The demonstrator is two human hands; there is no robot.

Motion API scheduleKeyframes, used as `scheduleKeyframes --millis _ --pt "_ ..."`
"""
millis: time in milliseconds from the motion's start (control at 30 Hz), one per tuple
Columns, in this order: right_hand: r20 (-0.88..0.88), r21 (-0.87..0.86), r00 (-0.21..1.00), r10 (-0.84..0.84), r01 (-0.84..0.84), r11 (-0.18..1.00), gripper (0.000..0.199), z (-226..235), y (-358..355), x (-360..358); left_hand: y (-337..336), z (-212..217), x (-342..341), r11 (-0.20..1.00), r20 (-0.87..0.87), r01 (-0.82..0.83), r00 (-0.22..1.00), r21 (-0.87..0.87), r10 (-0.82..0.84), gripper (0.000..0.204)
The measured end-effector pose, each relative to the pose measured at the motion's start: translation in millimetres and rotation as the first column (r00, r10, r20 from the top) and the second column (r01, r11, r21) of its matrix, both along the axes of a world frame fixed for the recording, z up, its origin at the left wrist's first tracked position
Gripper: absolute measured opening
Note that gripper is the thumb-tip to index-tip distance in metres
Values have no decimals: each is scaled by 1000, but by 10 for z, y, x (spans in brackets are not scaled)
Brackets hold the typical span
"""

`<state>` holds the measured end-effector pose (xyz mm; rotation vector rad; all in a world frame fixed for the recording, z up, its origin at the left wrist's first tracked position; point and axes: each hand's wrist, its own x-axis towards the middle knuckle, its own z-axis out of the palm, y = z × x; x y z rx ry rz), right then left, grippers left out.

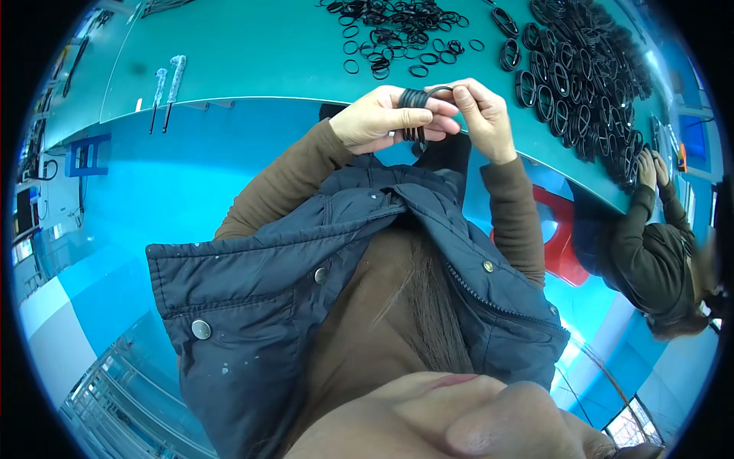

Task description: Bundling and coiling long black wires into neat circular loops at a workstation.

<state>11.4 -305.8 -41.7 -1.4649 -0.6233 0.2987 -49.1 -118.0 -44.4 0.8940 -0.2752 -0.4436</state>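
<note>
A thin black cable [414,99] is wound in several turns around the fingers of my left hand [375,119], whose thumb lies across the coil. My right hand [483,116] pinches a stretch of the same cable between thumb and fingers, and a small loop arches from the coil to that pinch. Both hands are held up close to the near edge of the green table [252,53]. Just beyond them on the tabletop lies a loose heap of small black rings [405,34].
Many coiled black cable bundles [562,76] are piled at the right. Two thin tools with wrapped white handles [176,76] lie at the left table edge. A co-worker [650,260] sits at the right, hands on the table. A red stool [562,237] and a blue stool [88,156] stand below.
</note>
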Motion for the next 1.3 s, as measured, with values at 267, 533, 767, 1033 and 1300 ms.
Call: scheduleKeyframes --millis 267,533,767,1033,1300 --pt "387 -372 919 77 79 925 23 14 -164 89 33 32 -5 989 -125 121 986 81 -110 40" --pt "154 -170 986 57 -31 985 34 -14 -113 -32 -16 -21 61 999 26 25 999 37 -26 39" --pt "-418 219 886 202 -118 969 66 -110 58 -136 49 -135 150 997 32 36 999 62 -38 29" --pt "-490 -11 847 208 -245 969 49 -18 96 -65 -10 -241 241 923 292 -86 956 376 -30 19" --pt "-491 -119 869 57 -131 984 40 -50 199 -170 -22 -319 262 904 284 -52 956 425 -78 20"
